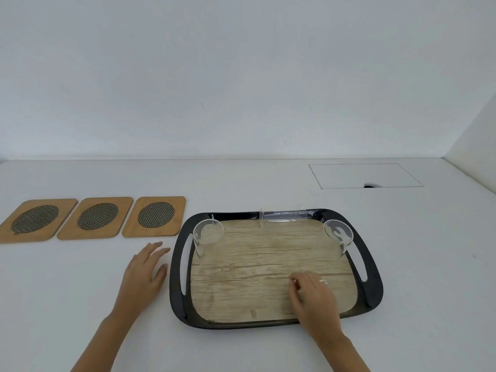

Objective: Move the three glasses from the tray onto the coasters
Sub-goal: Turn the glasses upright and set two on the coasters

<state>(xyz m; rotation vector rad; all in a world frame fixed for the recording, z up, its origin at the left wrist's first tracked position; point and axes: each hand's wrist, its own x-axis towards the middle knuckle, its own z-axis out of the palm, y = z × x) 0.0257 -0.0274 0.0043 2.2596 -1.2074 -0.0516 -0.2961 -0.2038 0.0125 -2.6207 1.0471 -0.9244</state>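
Observation:
A black tray (177,269) with a wood-look floor lies on the white table. Three clear glasses are in it: one upright at the back left (208,237), one lying on its side along the back rim (283,215), one upright at the back right (338,235). Three wooden coasters with dark mesh ovals lie in a row left of the tray: left (37,220), middle (96,217), right (155,216). My left hand (145,272) rests flat on the table just left of the tray, fingers apart. Over the tray's front right floor hovers my right hand (312,296), fingers loosely curled, holding nothing.
A rectangular hatch outline (365,175) with a small dark notch is set into the table at the back right. A white wall stands behind the table and another at the far right.

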